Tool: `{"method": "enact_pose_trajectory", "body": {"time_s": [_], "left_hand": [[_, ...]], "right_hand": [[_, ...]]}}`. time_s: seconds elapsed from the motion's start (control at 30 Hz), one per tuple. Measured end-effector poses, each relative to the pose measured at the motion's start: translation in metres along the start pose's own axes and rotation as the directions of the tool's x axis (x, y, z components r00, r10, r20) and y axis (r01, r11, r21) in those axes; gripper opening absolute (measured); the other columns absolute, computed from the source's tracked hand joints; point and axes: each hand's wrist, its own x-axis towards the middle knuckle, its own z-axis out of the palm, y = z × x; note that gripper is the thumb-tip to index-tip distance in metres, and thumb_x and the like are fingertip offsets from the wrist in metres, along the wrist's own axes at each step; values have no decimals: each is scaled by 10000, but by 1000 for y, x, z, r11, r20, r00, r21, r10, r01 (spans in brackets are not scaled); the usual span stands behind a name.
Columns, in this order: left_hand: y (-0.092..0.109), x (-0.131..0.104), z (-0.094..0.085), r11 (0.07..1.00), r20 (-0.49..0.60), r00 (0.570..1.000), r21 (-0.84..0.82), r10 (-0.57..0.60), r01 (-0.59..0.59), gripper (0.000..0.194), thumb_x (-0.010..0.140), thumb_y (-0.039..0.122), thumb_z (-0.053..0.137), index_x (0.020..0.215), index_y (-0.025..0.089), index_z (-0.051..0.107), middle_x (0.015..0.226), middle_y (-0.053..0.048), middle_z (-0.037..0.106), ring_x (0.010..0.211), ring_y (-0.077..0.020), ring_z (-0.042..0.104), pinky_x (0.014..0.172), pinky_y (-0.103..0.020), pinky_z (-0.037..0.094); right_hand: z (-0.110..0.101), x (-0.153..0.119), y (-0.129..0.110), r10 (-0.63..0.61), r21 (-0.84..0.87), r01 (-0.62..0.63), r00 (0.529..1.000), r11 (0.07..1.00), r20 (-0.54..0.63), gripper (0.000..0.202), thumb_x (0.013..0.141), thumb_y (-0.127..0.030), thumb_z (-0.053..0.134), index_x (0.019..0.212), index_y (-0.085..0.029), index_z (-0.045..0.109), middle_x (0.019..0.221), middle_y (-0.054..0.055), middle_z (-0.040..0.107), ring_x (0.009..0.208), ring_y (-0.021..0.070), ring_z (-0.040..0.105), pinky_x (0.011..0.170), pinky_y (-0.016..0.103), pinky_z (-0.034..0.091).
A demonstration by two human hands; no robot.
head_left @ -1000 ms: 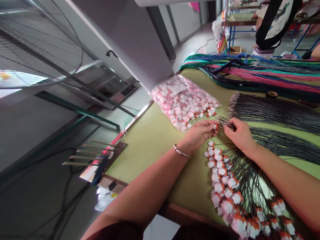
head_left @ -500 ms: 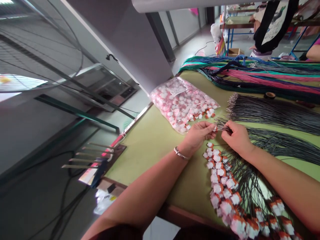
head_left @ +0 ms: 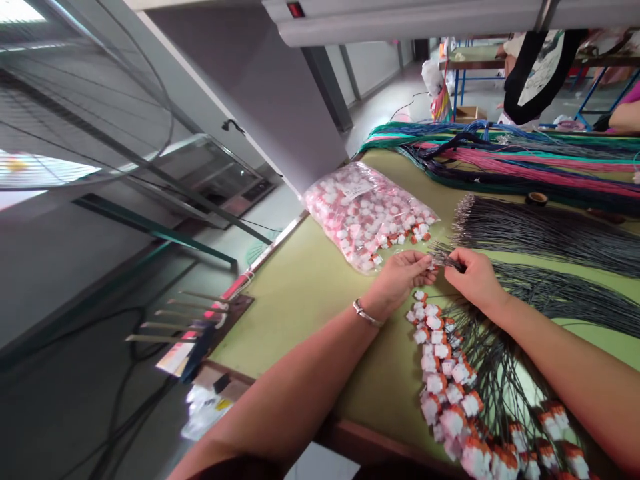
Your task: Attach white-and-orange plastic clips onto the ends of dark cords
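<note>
My left hand (head_left: 406,275) pinches a small white-and-orange connector, mostly covered by its fingers. Close beside it, my right hand (head_left: 473,273) is closed around a thin bundle of black wires (head_left: 440,253) whose bare-looking tips point toward the left hand. The fingertips of both hands nearly meet; whether a wire sits in the connector I cannot tell. Below the hands lies a long row of white-and-orange connectors (head_left: 443,350) with black wires attached. Just behind the left hand is a clear plastic bag (head_left: 360,207) full of similar connectors.
Two stacks of black wires (head_left: 550,230) lie to the right, with a roll of tape (head_left: 537,199) behind. Coloured cables (head_left: 500,157) run across the back. A metal-pronged rack (head_left: 185,323) is fixed at the table's left edge. A person's arm (head_left: 625,117) shows far right.
The view has tilted slightly, so the scene sits a little lower. Both hands keep their grips and stay close together, with only small finger movement.
</note>
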Motion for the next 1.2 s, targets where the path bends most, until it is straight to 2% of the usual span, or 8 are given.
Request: {"method": "enact_pose_trajectory", "body": {"time_s": [0.37,0.6,0.77,0.83,0.9,0.97,1.07,1.2], "left_hand": [[-5,4,3,998,-10,1000,61,-7,7,210,731,242,743,714,111,580,558,-19,648,471,-77,592,506,-176,476],[-1,0,2,937,44,999,351,-14,-3,183,762,291,675,712,131,601,540,-1,618,427,-71,519,458,-191,416],[15,-6,-7,587,278,960,777,4,-228,92,703,204,676,619,170,658,586,-5,637,517,-105,517,525,-222,397],[20,-1,-11,464,261,942,821,212,-332,134,729,205,657,596,187,652,598,-14,621,579,-135,525,594,-253,417],[22,9,-15,330,168,863,876,476,-352,137,801,215,590,700,199,681,707,-46,643,716,-183,553,720,-303,439],[22,21,-18,175,159,804,935,574,-310,169,843,196,532,886,195,695,876,-88,661,891,-232,553,848,-359,423],[17,35,-21,-30,249,856,964,454,-265,231,861,173,493,998,156,678,983,-135,646,969,-271,536,886,-392,407],[12,37,-22,-134,233,889,972,395,-195,255,878,153,441,888,138,696,868,-147,628,896,-279,546,847,-397,414]], "right_hand": [[1,1,0,-19,-200,39,995,979,101,73,696,-251,488,672,-196,530,549,-21,517,508,121,408,526,252,300],[-1,2,3,32,-37,-30,996,999,81,136,711,-306,528,637,-193,546,530,-26,526,504,117,429,512,244,319],[-1,8,6,163,174,-167,986,971,36,210,694,-395,599,669,-187,587,526,-19,543,499,125,456,496,252,339],[1,9,6,174,230,-182,983,956,55,209,656,-379,638,722,-183,610,520,-37,520,483,115,437,475,244,320],[1,9,6,176,275,-191,981,942,80,234,631,-366,660,767,-179,620,520,-57,484,477,103,414,462,235,300],[2,8,5,170,299,-188,982,936,85,264,613,-360,673,797,-176,625,534,-67,463,485,92,397,465,229,293],[1,7,4,164,310,-186,982,932,98,273,618,-363,671,809,-173,628,552,-65,475,494,88,395,481,230,301],[1,5,4,151,288,-179,981,941,118,229,648,-353,650,784,-168,639,577,-28,569,512,107,446,494,241,326]]}}
